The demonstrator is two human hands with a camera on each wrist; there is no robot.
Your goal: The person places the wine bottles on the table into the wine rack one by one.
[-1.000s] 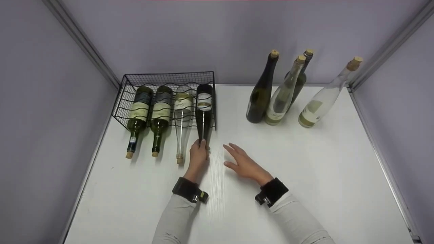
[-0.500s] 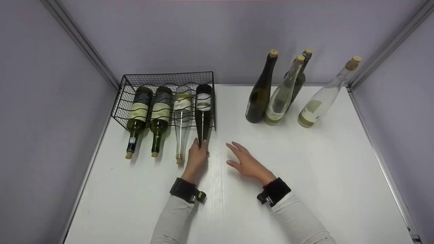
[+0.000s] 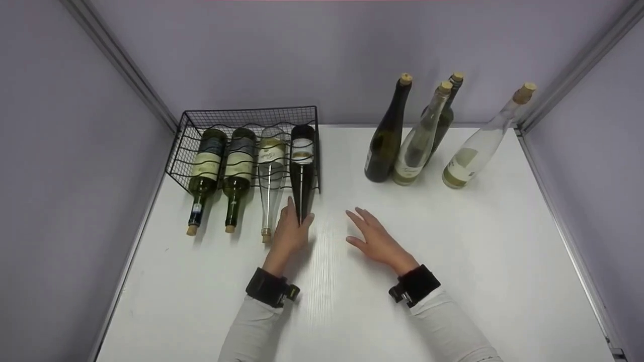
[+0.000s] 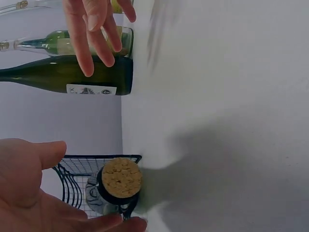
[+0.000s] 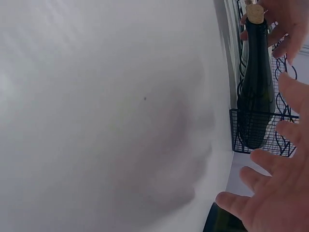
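Note:
My left hand (image 3: 291,232) is at the neck of a dark wine bottle (image 3: 302,176), thumb spread away and fingers straightened along the neck's other side. That bottle lies in a black wire rack (image 3: 317,151), at its right end, neck toward me. Its cork (image 4: 121,177) faces the left wrist camera, with the thumb apart from it. Beside it in the rack lie a clear bottle (image 3: 271,176) and two green bottles (image 3: 238,171), (image 3: 205,171), all corked. To the right, my right hand (image 3: 380,245) hovers over the table with spread fingers, holding nothing.
At the back right stand a dark bottle (image 3: 386,146), a clear bottle (image 3: 416,151), a green bottle (image 3: 444,123) partly hidden behind it, and another clear bottle (image 3: 475,151). Grey panels wall the white table (image 3: 342,311) on the back and sides.
My left hand has loosened from the dark bottle's neck, its thumb moving off to the right. The right hand has drifted slightly right. The bottles have stayed in place.

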